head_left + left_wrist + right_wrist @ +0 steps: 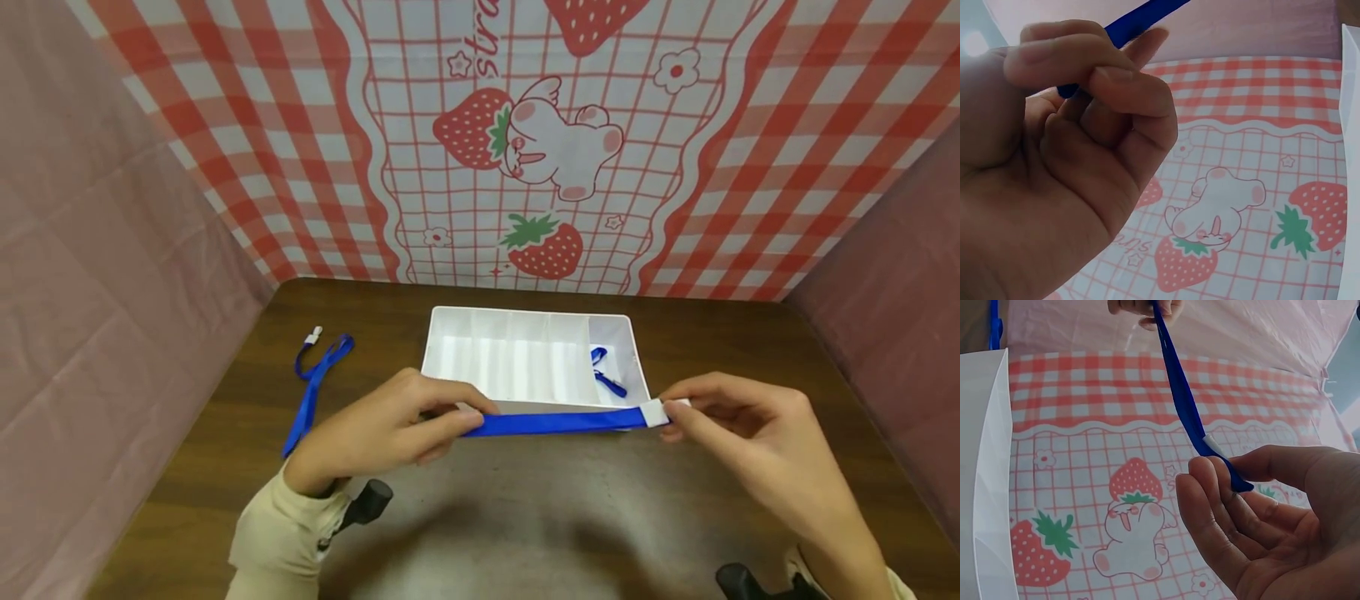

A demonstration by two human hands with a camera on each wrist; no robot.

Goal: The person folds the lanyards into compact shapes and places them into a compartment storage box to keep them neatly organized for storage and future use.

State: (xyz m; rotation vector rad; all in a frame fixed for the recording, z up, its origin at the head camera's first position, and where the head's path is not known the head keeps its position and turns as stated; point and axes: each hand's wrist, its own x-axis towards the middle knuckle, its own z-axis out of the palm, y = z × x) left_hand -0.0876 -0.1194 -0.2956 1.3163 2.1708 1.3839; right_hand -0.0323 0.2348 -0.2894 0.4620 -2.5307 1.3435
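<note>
A blue lanyard is stretched level between both hands, just in front of the white divided box. My left hand pinches one end between thumb and fingers; in the left wrist view the blue strap passes through the curled fingers. My right hand pinches the other end at the white plastic fitting. In the right wrist view a short blue end pokes out past the right fingertips.
The white box has several compartments; its rightmost one holds a folded blue lanyard. Another blue lanyard with a white clip lies on the wooden table at left. A strawberry-patterned cloth hangs behind.
</note>
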